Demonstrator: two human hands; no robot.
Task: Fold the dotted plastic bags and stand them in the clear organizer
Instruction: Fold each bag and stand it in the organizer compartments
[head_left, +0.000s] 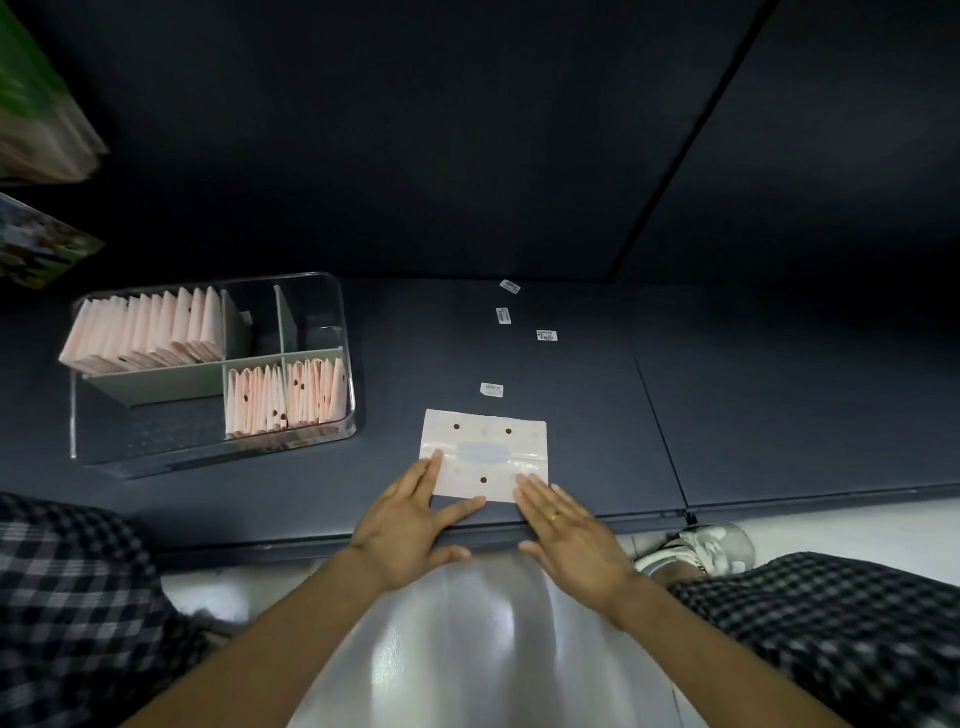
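I see dotted bag (483, 457) flat on shelf (597, 405), near front edge, directly ahead. My left hand (410, 525) rests on its near left corner, right hand (566, 525) on near right corner. Clear organizer (343, 332) sits on shelf well left of bag, slightly behind. Folded bags (145, 327) stand in its rear left compartment; more folded bags (285, 397) in two front right compartments. Four small labels (492, 389) lie scattered on shelf behind bag.
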